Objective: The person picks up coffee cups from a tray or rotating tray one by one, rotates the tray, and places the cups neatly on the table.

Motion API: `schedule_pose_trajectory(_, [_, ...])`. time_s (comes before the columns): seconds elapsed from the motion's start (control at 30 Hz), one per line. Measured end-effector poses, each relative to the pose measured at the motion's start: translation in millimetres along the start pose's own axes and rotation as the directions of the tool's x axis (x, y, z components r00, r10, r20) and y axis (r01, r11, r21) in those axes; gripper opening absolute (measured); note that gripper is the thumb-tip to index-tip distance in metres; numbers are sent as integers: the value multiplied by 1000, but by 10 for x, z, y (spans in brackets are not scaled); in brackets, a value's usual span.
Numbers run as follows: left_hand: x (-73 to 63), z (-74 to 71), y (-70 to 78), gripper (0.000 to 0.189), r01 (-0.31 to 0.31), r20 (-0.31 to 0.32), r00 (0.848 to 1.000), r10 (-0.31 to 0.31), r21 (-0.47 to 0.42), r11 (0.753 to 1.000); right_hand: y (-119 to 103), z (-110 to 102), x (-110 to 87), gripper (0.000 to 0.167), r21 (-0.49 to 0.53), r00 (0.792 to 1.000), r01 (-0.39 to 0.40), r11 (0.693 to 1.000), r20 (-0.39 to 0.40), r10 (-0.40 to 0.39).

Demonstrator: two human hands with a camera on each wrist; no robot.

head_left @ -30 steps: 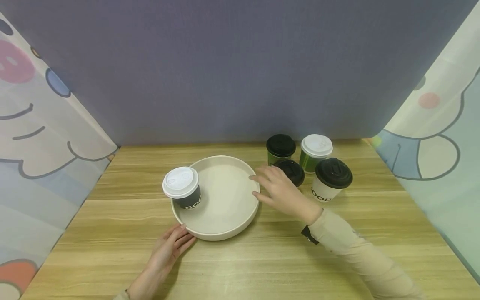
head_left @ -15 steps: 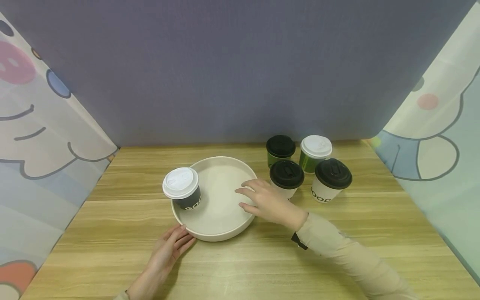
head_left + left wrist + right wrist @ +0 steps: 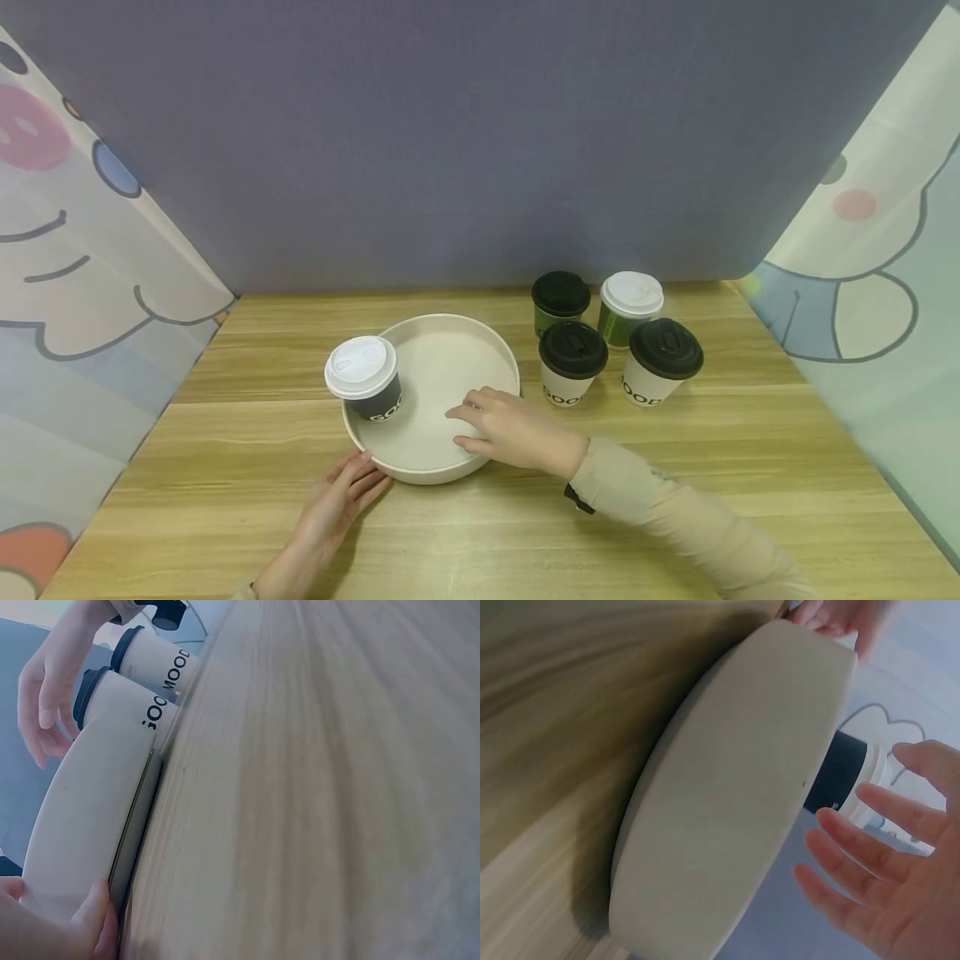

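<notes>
A round cream tray with a low wall lies on the wooden table. Inside it, at the left, stands a black paper cup with a white lid, also visible beyond the wall in the right wrist view. My left hand holds the tray's near-left edge, thumb at the rim and fingers against the outer wall. Above the tray's right part hovers my right hand, fingers spread and loosely bent, holding nothing; the right wrist view shows those fingers apart from the tray.
Right of the tray stand two white cups with black lids, one nearer and one farther right. Behind them are a green cup with a black lid and another with a white lid. A grey panel borders the back.
My right hand has moved left and towards me, from beside the cups to over the tray, uncovering the nearer white cup. My left hand, the tray and the cups stay in place.
</notes>
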State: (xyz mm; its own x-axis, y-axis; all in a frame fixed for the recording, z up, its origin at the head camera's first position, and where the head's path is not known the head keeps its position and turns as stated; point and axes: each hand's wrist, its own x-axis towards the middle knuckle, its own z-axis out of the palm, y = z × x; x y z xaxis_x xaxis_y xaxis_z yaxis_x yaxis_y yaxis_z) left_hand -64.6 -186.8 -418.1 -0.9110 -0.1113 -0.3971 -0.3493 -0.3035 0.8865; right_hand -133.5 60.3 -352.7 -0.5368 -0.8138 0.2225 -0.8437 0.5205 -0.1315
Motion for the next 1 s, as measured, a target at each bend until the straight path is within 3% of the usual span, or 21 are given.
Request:
schedule_pose_trajectory(0.33, [-3, -4, -7, 54, -11, -1, 1000, 11, -4, 1000, -138, 102, 52, 35, -3, 993, 56, 998, 107, -55])
schedule_pose_trajectory(1.0, [-12, -3, 8, 56, -8, 9, 1000, 8, 6, 1000, -313, 259, 131, 30, -41, 984, 156, 987, 97, -152])
